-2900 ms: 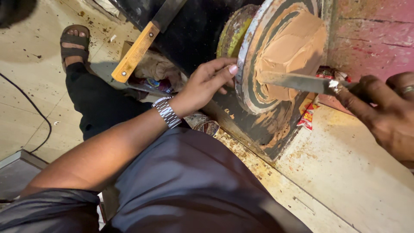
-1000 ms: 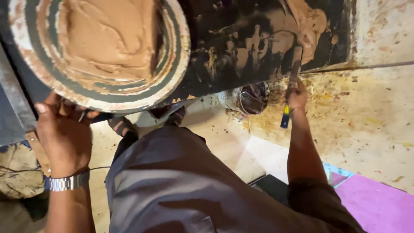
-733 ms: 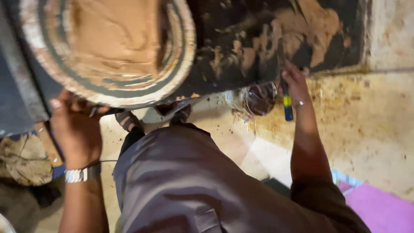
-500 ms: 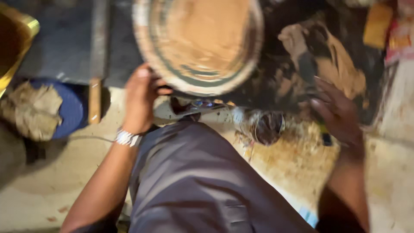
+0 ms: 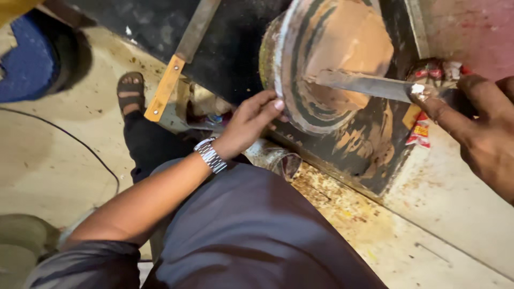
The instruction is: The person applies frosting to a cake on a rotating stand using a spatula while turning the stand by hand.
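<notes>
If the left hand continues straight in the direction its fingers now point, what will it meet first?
The left hand points up and right; its fingertips already seem to touch the rim of the round plate bearing brown paste. It would meet that rim first, though depth is unclear.

stained pale floor (image 5: 59,160), dark smeared board (image 5: 225,48), perhaps a reddish wall (image 5: 471,27).
</notes>
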